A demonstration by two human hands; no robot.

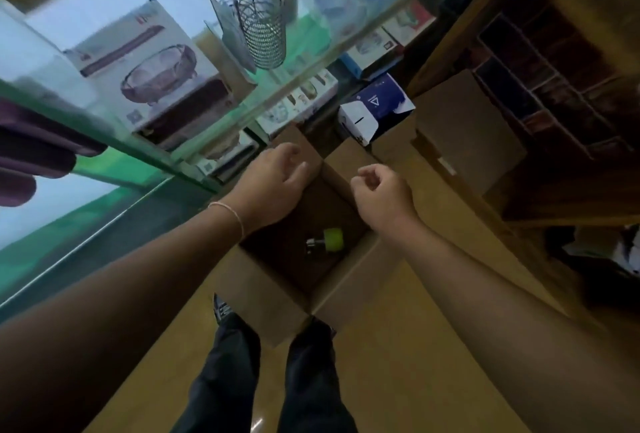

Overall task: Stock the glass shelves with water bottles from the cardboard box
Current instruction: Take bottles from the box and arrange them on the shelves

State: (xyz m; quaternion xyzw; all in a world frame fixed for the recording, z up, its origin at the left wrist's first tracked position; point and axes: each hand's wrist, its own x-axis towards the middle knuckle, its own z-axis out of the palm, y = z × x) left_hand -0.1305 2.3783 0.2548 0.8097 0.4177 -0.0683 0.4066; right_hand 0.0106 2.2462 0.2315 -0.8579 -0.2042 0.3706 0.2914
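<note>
Water bottle [320,240]: one bottle with a yellow-green cap is lying on its side at the bottom of the cardboard box; the body is dark and hard to make out.
Cardboard box [277,297]: it is sitting open on the floor, flaps folded outward, directly in front of the person's legs.
Left hand [273,183]: it is hovering over the far left corner of the box, fingers relaxed and slightly spread, holding nothing. A thin bracelet [230,210] is circling the wrist.
Right hand [381,192]: it is hovering over the right side of the box opening, fingers loosely curled inward, gripping nothing.
Glass shelves [166,152]: they are running along the left, green-edged, one tier above another.
Shelf contents: a boxed glass bowl [152,65] is lying on the upper tier beside a wire coil holder [256,13]; smaller printed cartons [301,100] are showing on the tier below. Dark purple items [38,148] are protruding at the far left edge; what they are cannot be told.
Blue and white carton [375,107]: it is resting just beyond the open box, tilted.
Neighbouring boxes: a closed brown box [464,127] is standing to the right, near a dark wooden rack [554,62].
Floor [415,380]: it is showing tan under the person's dark trousers [311,380].
</note>
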